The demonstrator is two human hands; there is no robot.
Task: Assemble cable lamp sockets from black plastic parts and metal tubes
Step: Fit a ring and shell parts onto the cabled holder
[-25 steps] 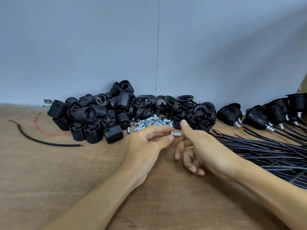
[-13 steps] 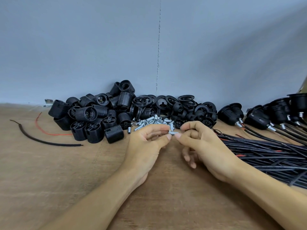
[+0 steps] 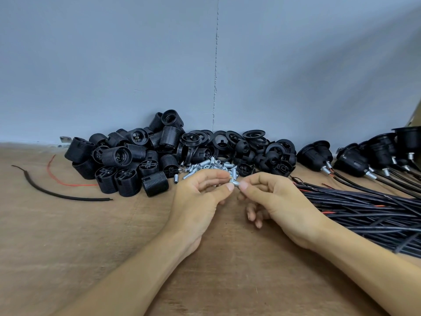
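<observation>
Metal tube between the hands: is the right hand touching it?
Touching. The head view shows the right hand pinching one end of the metal tube with thumb and forefinger; the left hand pinches the other end.

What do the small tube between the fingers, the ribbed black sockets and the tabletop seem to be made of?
The small tube looks like metal: bright silvery finish, sharp glints. The ribbed black sockets are probably moulded plastic: dull sheen on the ridges. The tabletop seems wood or plywood: matt brown, faint grain, though laminate is possible.
</observation>
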